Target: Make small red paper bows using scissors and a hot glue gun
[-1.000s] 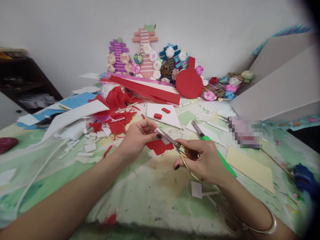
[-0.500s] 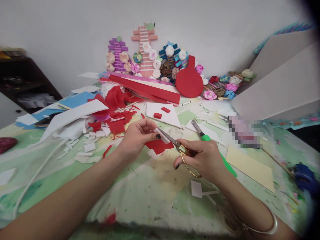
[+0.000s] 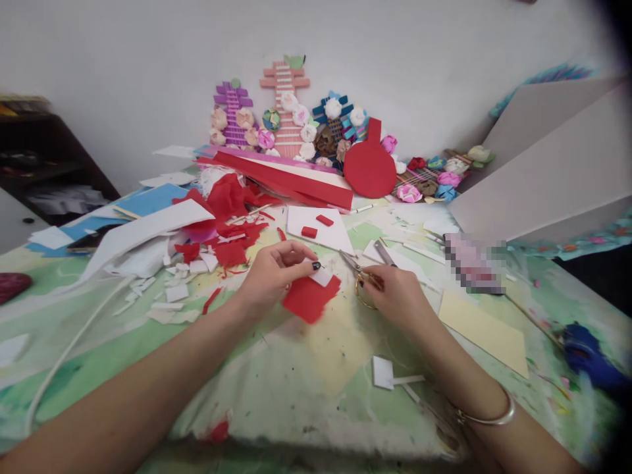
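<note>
My left hand [image 3: 274, 273] pinches a small white piece [image 3: 320, 276] with a red paper sheet [image 3: 309, 298] hanging under it, just above the table. My right hand [image 3: 395, 296] is closed round the gold handles of a pair of scissors [image 3: 363, 280], whose blades lie low over the table, pointing up-left and away from the red paper. A green-handled knife is mostly hidden behind my right hand.
Red and white paper scraps [image 3: 217, 237] litter the table's left. A white card with two red blocks [image 3: 318, 227] lies beyond my hands. Paper-flower crafts [image 3: 296, 118] and a red paddle shape [image 3: 370, 168] lean on the wall. Grey boards [image 3: 548, 164] stand right; a cream sheet [image 3: 481, 329] lies near.
The scissors have left the red paper and my right hand has dropped them toward the table, farther back. My left hand has lowered the red piece slightly.
</note>
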Available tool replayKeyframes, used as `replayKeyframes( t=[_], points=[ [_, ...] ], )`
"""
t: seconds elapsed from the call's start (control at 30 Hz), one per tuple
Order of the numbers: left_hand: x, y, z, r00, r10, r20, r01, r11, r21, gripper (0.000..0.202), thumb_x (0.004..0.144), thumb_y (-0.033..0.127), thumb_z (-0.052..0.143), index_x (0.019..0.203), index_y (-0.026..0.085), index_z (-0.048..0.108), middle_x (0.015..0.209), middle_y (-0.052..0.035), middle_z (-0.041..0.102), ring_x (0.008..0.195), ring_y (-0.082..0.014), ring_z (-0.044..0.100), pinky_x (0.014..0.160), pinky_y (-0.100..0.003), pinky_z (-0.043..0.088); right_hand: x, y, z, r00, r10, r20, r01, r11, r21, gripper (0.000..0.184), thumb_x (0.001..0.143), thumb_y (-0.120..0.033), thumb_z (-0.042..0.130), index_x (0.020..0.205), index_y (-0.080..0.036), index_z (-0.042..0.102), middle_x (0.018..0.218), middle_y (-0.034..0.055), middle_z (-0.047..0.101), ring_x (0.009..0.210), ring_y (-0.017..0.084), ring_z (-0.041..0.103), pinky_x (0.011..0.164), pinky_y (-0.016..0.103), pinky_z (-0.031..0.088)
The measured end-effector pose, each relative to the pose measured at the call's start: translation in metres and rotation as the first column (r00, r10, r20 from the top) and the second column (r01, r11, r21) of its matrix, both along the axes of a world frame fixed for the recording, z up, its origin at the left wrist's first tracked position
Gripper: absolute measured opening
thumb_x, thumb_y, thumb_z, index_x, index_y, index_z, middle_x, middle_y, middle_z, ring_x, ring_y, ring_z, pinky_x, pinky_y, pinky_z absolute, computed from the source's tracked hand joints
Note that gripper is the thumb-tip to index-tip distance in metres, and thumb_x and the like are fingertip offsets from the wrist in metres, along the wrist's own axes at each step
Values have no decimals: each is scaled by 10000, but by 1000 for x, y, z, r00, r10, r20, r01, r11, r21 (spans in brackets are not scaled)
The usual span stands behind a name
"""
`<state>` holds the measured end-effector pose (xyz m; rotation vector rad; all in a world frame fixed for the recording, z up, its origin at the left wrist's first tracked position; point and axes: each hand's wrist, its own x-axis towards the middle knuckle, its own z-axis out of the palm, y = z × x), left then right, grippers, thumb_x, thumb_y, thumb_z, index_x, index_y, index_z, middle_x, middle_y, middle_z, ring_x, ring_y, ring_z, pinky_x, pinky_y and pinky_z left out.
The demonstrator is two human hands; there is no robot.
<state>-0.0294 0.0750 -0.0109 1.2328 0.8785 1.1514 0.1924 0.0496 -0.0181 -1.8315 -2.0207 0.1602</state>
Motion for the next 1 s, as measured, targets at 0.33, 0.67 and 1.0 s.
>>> replayKeyframes(
  t=[0.33,0.67,1.0],
  points=[
    [7,-6,0,972,-60,-228,58,998,-15,133,670,240,727,688,123,668,661,-27,695,624,-130,637,613,-228,489,-26,-15,-5,650,200,-733,-334,942,-39,326,849,-336,566,1139,-192,608,862,36,684,773,171,637,676,278,488],
    [4,-1,-5,913,47,-406,-16,997,79,373,854,440,535,632,142,568,654,-71,695,607,-164,654,595,-265,488,-20,-12,0,448,-1,-894,-381,904,-192,234,758,-242,647,986,-192,639,853,20,681,704,132,622,605,221,459],
    [14,-4,-10,913,-378,-154,341,914,-220,441,587,202,789,955,144,553,839,-65,710,787,-202,678,697,-290,499,-20,-9,-10,387,-43,-921,-460,857,-233,117,773,-263,621,851,-188,576,623,-26,630,534,91,537,508,184,361]
  ],
)
